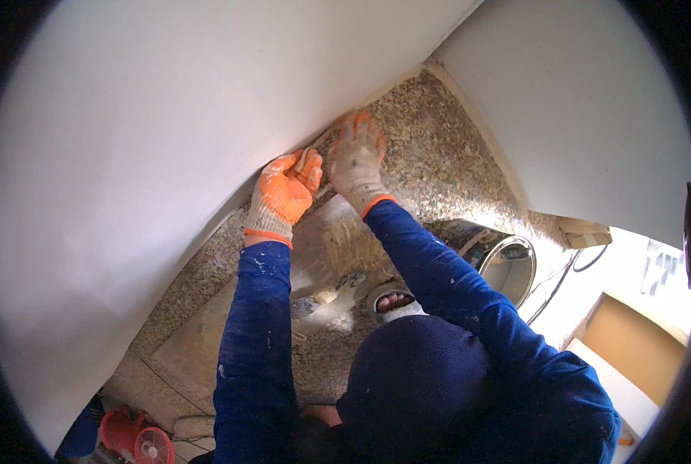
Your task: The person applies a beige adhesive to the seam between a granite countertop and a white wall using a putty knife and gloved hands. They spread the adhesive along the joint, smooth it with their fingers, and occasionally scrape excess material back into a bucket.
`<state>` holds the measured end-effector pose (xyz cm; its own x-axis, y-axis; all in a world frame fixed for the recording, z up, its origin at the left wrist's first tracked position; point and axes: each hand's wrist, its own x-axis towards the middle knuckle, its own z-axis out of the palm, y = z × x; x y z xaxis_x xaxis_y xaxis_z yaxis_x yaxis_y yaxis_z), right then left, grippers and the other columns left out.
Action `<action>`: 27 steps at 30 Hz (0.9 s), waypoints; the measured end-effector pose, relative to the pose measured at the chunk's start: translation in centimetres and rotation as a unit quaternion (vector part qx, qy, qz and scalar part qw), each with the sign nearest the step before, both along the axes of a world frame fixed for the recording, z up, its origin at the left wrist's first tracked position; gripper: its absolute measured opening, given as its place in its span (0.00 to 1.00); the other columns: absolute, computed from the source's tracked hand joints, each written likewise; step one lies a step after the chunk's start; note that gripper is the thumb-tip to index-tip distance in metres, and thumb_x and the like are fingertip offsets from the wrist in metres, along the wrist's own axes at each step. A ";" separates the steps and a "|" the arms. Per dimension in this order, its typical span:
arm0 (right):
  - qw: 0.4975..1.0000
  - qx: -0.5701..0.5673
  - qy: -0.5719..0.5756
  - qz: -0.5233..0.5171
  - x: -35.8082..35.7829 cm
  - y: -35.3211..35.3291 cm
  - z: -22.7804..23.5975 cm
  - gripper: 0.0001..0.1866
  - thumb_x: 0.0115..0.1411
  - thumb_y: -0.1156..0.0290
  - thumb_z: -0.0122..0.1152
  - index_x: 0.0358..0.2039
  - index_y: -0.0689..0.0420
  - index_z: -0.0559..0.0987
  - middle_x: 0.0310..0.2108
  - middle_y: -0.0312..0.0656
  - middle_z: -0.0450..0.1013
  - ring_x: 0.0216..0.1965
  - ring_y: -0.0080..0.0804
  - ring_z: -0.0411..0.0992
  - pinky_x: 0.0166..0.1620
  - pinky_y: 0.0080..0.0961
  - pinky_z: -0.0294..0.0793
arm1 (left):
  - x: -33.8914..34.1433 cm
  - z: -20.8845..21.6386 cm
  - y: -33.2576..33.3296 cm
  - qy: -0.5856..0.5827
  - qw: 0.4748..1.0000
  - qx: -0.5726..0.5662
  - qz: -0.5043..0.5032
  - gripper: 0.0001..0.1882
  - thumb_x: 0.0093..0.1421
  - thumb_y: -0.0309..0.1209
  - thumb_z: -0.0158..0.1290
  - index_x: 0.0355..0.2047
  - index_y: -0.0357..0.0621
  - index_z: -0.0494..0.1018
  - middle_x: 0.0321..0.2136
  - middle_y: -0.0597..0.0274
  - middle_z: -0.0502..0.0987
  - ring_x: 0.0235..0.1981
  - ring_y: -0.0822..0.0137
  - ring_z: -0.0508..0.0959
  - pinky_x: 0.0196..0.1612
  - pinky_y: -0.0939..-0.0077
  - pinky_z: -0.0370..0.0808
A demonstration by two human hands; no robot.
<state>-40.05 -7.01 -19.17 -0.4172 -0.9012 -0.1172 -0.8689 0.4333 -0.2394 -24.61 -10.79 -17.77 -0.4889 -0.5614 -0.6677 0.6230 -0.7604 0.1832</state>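
Observation:
Both my hands wear pale knit work gloves with orange coated palms. My left hand [286, 189] is beside the base of the white wall [152, 170], palm turned up, its fingers curled round a thin pale strip [305, 160] that looks like tape. My right hand [357, 158] lies back-up against the speckled floor [431, 147] at the wall's foot, just right of the left hand. Its fingers reach forward, slightly apart; what lies under them is hidden. A pale line follows the wall's base between the hands.
A second white wall [570, 100] meets the first at the far corner. A metal bucket [508, 263] lies to the right, near a cardboard box [632, 340] and a dark cable [550, 290]. My dark-clothed knee [415, 379] and foot [394, 301] are below. A red object [121, 429] sits lower left.

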 end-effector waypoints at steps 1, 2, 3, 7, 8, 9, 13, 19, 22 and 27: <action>1.000 -0.020 0.002 -0.023 -0.6 -0.4 0.0 0.37 0.65 0.56 0.47 0.70 0.62 0.56 0.72 0.58 0.47 0.74 0.58 0.41 0.72 0.56 0.35 | 0.0 0.0 0.0 -0.003 1.000 0.003 0.002 0.12 0.64 0.29 0.50 0.45 0.36 0.72 0.42 0.50 0.80 0.44 0.52 0.82 0.44 0.59 0.81; 0.998 -0.030 0.031 -0.055 -1.2 -0.9 -0.1 0.36 0.65 0.57 0.46 0.70 0.62 0.56 0.72 0.59 0.48 0.74 0.59 0.41 0.72 0.57 0.34 | 0.0 0.0 0.0 0.011 1.000 -0.002 0.001 0.12 0.65 0.29 0.49 0.46 0.36 0.72 0.42 0.50 0.80 0.44 0.52 0.82 0.44 0.59 0.81; 0.998 -0.039 0.018 -0.044 -1.7 -1.4 -0.1 0.36 0.65 0.57 0.46 0.70 0.63 0.57 0.72 0.59 0.48 0.73 0.60 0.41 0.71 0.58 0.34 | 0.0 0.0 0.0 0.020 1.000 -0.002 0.002 0.12 0.65 0.29 0.49 0.46 0.36 0.72 0.42 0.50 0.80 0.44 0.52 0.82 0.44 0.58 0.81; 0.999 -0.035 0.022 -0.020 -1.9 -2.0 -0.5 0.36 0.66 0.57 0.45 0.70 0.63 0.57 0.71 0.59 0.49 0.73 0.61 0.41 0.70 0.62 0.34 | 0.0 0.1 0.1 0.008 1.000 0.008 0.005 0.12 0.65 0.29 0.48 0.46 0.36 0.72 0.43 0.50 0.80 0.44 0.51 0.81 0.45 0.57 0.81; 0.999 -0.019 0.030 -0.021 -1.7 -1.8 -0.6 0.36 0.66 0.57 0.45 0.70 0.63 0.56 0.71 0.59 0.49 0.73 0.62 0.41 0.70 0.63 0.34 | 0.1 0.1 0.1 0.013 1.000 0.007 0.005 0.12 0.65 0.29 0.48 0.46 0.36 0.72 0.42 0.50 0.80 0.44 0.51 0.82 0.45 0.57 0.81; 0.999 -0.037 0.028 -0.002 -1.4 -1.4 -0.6 0.36 0.66 0.56 0.45 0.69 0.63 0.58 0.71 0.59 0.50 0.73 0.61 0.41 0.70 0.63 0.34 | 0.1 0.1 0.1 0.012 1.000 0.008 0.005 0.12 0.65 0.29 0.49 0.46 0.36 0.72 0.42 0.50 0.80 0.44 0.51 0.82 0.45 0.57 0.81; 0.999 -0.034 0.032 0.012 -0.6 0.0 -0.8 0.35 0.66 0.55 0.46 0.68 0.63 0.61 0.71 0.59 0.50 0.73 0.60 0.42 0.70 0.61 0.33 | 0.3 0.1 0.2 0.041 0.999 0.008 0.006 0.14 0.63 0.27 0.51 0.48 0.34 0.73 0.44 0.49 0.80 0.47 0.52 0.81 0.46 0.58 0.81; 0.997 -0.070 0.037 -0.010 -1.1 -0.7 -0.3 0.36 0.65 0.56 0.48 0.68 0.63 0.60 0.71 0.61 0.51 0.73 0.60 0.42 0.71 0.60 0.34 | 0.7 -0.2 0.4 0.067 0.998 -0.008 0.002 0.12 0.63 0.27 0.51 0.45 0.35 0.73 0.44 0.49 0.80 0.47 0.51 0.81 0.46 0.56 0.81; 0.998 -0.060 0.011 -0.024 -1.2 -1.1 -0.3 0.37 0.64 0.55 0.48 0.68 0.64 0.60 0.71 0.61 0.50 0.73 0.61 0.42 0.71 0.60 0.35 | 0.6 -0.2 0.4 0.023 1.000 0.010 0.005 0.13 0.63 0.28 0.51 0.46 0.35 0.73 0.44 0.48 0.80 0.47 0.51 0.81 0.47 0.55 0.81; 0.998 -0.052 0.043 -0.019 -1.8 -1.5 -1.3 0.38 0.63 0.52 0.47 0.66 0.66 0.61 0.70 0.60 0.51 0.71 0.60 0.46 0.70 0.59 0.38 | 0.4 0.1 0.5 0.013 1.000 -0.015 0.001 0.13 0.64 0.29 0.51 0.47 0.36 0.73 0.44 0.49 0.80 0.46 0.52 0.81 0.47 0.56 0.80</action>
